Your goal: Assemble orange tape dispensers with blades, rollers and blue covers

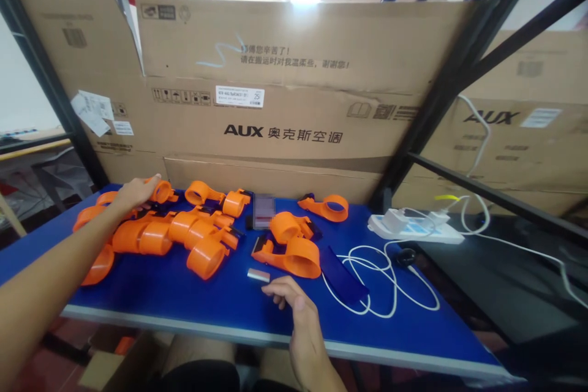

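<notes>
At the back left of the blue table (193, 300), my left hand (138, 192) has its fingers closed at the ring of an orange tape dispenser (163, 192); part of the grip is hidden. Several more orange tape dispensers (156, 239) crowd together around and below it. My right hand (294, 303) hovers over the front of the table with loosely bent fingers, thumb apart, holding nothing. Just left of its fingertips lies a small silver-white block (258, 275). Beyond it are two orange tape dispensers (303, 256), close together. One more dispenser (334, 208) lies at the back.
A blurred-out flat item (264, 211) stands mid-table at the back. A white cable (395, 294) loops beside a dark blue strip (343, 278) on the right. The white power strip (416, 228) sits near the black rack post. A large cardboard sheet (285, 73) walls off the back.
</notes>
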The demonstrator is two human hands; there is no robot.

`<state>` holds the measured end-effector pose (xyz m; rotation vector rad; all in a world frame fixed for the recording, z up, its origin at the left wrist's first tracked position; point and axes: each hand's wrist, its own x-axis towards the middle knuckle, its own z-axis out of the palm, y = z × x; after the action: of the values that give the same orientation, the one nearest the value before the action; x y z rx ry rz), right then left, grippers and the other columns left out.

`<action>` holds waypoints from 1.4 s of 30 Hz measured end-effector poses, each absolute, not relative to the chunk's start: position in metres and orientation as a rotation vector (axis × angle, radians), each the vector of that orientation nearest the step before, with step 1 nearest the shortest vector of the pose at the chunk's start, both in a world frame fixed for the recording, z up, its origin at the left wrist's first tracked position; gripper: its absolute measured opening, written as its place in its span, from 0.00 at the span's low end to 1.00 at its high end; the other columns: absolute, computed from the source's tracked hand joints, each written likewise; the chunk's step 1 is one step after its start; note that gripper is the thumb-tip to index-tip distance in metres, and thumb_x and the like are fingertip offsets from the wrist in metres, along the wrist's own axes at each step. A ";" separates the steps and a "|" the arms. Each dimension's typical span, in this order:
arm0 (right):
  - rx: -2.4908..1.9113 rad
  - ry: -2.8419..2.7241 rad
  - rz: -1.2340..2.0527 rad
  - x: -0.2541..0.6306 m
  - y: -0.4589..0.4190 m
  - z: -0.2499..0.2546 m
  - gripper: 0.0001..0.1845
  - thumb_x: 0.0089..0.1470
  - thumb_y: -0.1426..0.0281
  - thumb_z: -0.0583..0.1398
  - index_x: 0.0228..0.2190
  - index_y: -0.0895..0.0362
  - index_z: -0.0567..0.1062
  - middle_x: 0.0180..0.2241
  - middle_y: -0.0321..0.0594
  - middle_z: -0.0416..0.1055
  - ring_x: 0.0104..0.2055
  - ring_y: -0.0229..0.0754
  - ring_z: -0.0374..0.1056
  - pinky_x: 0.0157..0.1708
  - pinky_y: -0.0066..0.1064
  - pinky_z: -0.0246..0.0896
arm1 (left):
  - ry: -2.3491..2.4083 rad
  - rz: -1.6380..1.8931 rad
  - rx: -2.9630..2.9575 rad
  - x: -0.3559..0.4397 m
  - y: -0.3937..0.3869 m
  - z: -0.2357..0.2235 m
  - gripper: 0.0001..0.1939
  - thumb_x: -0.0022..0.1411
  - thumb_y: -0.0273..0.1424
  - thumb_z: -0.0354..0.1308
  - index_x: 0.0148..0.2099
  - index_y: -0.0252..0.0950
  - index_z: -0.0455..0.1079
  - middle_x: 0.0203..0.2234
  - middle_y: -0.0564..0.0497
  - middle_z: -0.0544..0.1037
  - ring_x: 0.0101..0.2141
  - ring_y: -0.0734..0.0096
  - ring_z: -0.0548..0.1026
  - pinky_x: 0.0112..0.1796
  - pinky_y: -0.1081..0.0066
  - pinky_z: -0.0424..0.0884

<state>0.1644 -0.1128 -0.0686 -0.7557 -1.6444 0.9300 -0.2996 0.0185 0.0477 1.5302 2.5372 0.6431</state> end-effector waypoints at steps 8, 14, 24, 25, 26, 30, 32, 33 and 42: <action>-0.765 -1.812 0.461 0.175 -0.116 -0.038 0.16 0.68 0.67 0.54 0.53 0.51 0.75 0.44 0.45 0.76 0.46 0.50 0.71 0.47 0.44 0.67 | 2.623 0.400 1.656 -0.299 0.026 0.047 0.34 0.61 0.60 0.49 0.43 0.34 0.77 0.25 0.45 0.81 0.35 0.53 0.79 0.39 0.64 0.69; -1.179 -2.135 -0.021 0.218 -0.067 0.011 0.37 0.59 0.57 0.64 0.66 0.51 0.63 0.62 0.52 0.67 0.63 0.64 0.61 0.60 0.59 0.56 | 2.665 0.620 1.893 -0.273 0.024 0.060 0.32 0.66 0.55 0.48 0.54 0.34 0.72 0.46 0.40 0.82 0.44 0.49 0.76 0.44 0.58 0.69; -1.162 -2.409 0.197 0.247 -0.024 0.014 0.17 0.63 0.60 0.62 0.52 0.50 0.75 0.52 0.46 0.76 0.53 0.55 0.70 0.55 0.53 0.62 | 1.998 0.706 2.707 -0.126 0.016 0.064 0.18 0.70 0.47 0.49 0.48 0.44 0.75 0.45 0.48 0.82 0.49 0.54 0.75 0.44 0.61 0.71; -1.160 -2.400 0.203 0.249 -0.022 0.013 0.18 0.62 0.61 0.63 0.52 0.50 0.76 0.53 0.46 0.76 0.53 0.55 0.70 0.56 0.53 0.62 | 1.891 0.619 2.769 -0.111 0.014 0.061 0.19 0.70 0.46 0.49 0.50 0.44 0.75 0.45 0.47 0.82 0.48 0.54 0.76 0.43 0.61 0.71; -1.164 -2.392 0.209 0.251 -0.021 0.013 0.18 0.61 0.62 0.64 0.52 0.50 0.76 0.53 0.46 0.76 0.53 0.56 0.69 0.56 0.53 0.62 | 1.812 0.569 2.806 -0.096 0.012 0.058 0.19 0.70 0.47 0.49 0.51 0.44 0.75 0.45 0.46 0.82 0.48 0.53 0.76 0.44 0.60 0.71; -1.130 -2.386 0.253 0.260 -0.016 0.014 0.28 0.58 0.58 0.66 0.58 0.47 0.73 0.57 0.46 0.73 0.58 0.59 0.68 0.58 0.57 0.62 | 1.559 0.466 2.798 -0.045 0.012 0.042 0.33 0.65 0.55 0.53 0.66 0.46 0.66 0.53 0.42 0.79 0.54 0.47 0.75 0.51 0.54 0.70; -1.079 -2.406 0.303 0.263 -0.014 0.017 0.32 0.57 0.56 0.67 0.61 0.44 0.70 0.58 0.44 0.73 0.60 0.60 0.68 0.59 0.59 0.61 | 1.514 0.431 2.705 -0.024 0.017 0.033 0.39 0.64 0.58 0.53 0.70 0.44 0.61 0.57 0.39 0.77 0.57 0.43 0.74 0.53 0.53 0.69; -1.050 -2.417 0.336 0.264 -0.013 0.019 0.31 0.58 0.56 0.66 0.61 0.43 0.70 0.57 0.43 0.74 0.59 0.59 0.69 0.59 0.59 0.62 | 1.519 0.423 2.652 -0.015 0.022 0.029 0.40 0.63 0.58 0.54 0.71 0.44 0.60 0.57 0.38 0.77 0.58 0.42 0.73 0.54 0.52 0.68; -0.941 -2.101 0.407 0.291 -0.007 0.027 0.20 0.59 0.60 0.66 0.52 0.49 0.79 0.51 0.44 0.79 0.51 0.52 0.76 0.54 0.48 0.70 | 1.453 0.463 2.552 0.013 0.072 0.027 0.23 0.63 0.41 0.60 0.60 0.47 0.71 0.50 0.46 0.83 0.50 0.51 0.80 0.47 0.62 0.73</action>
<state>0.2915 -0.0073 0.0267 -0.9407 -2.1009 0.4073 0.0130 0.0718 0.0272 2.5517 1.4534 0.4632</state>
